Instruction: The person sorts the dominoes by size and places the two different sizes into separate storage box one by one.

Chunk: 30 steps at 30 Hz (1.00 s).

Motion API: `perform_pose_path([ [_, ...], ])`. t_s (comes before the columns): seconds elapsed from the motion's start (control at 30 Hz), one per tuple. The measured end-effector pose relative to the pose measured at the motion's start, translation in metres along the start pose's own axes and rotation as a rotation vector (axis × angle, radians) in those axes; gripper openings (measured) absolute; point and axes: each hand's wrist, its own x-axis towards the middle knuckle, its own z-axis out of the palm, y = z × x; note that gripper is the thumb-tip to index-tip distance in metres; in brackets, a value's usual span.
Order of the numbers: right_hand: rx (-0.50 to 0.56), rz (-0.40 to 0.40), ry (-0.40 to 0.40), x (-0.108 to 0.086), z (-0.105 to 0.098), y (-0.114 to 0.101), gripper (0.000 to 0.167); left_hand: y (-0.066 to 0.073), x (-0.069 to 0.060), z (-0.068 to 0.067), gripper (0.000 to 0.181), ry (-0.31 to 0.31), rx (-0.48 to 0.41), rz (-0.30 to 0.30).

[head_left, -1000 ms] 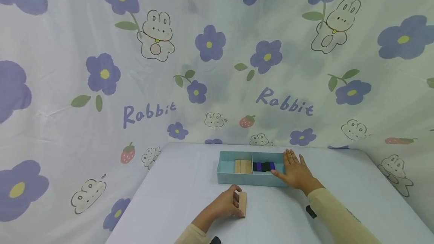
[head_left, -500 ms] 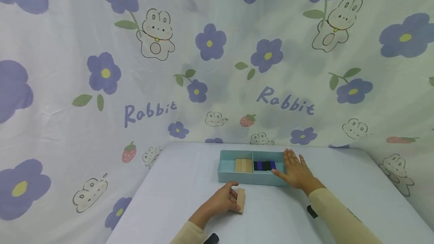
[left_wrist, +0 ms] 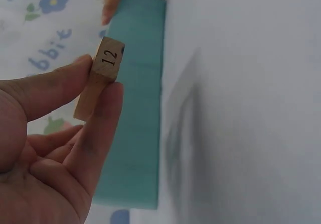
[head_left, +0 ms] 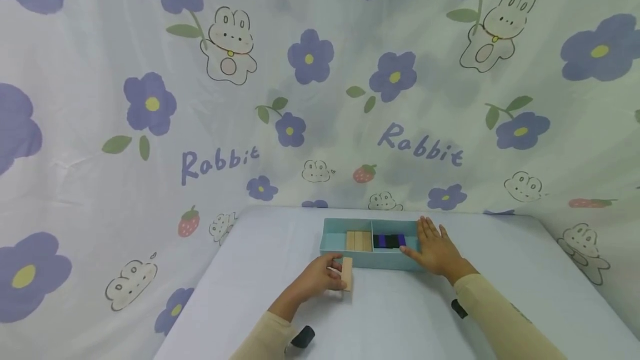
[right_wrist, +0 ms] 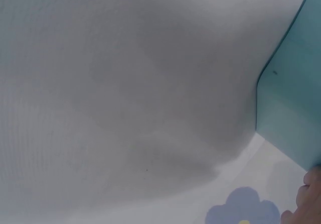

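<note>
In the head view my left hand (head_left: 316,278) pinches a wooden block (head_left: 347,274) just in front of the teal two-part box (head_left: 390,261). The left wrist view shows the block (left_wrist: 103,73) between thumb and a finger, its end face printed "12". My right hand (head_left: 439,251) rests with fairly straight fingers on the right end of the box, thumb over the front rim. Several wooden blocks (head_left: 359,241) lie side by side in the left compartment. The right compartment holds black and purple pieces (head_left: 389,241). Only fingertips of the right hand (right_wrist: 308,199) appear in the right wrist view.
A white-covered table (head_left: 400,315) stretches around the box. Behind it hangs a pale curtain (head_left: 280,193) printed with flowers and rabbits. A black strap piece (head_left: 303,337) sits at the left sleeve, and another dark piece (head_left: 458,309) at the right sleeve.
My left hand has moved the block forward and slightly left, from the table in front up to near the box's front wall. The right hand stays on the box's right end.
</note>
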Motion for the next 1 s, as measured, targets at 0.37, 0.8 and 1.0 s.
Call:
perform_pose_path([
  [0.37,0.002,0.003,-0.023,-0.001,0.001,0.003,0.107,0.019,0.022,-0.033,0.078,0.042,0.070,0.018],
  [0.8,0.028,0.013,-0.031,0.001,0.000,0.000,0.106,0.024,0.043,-0.043,0.072,0.037,0.071,0.009],
  [1.0,0.038,0.014,-0.032,0.000,-0.003,0.000,0.106,0.028,0.056,-0.047,0.065,0.043,0.057,-0.003],
])
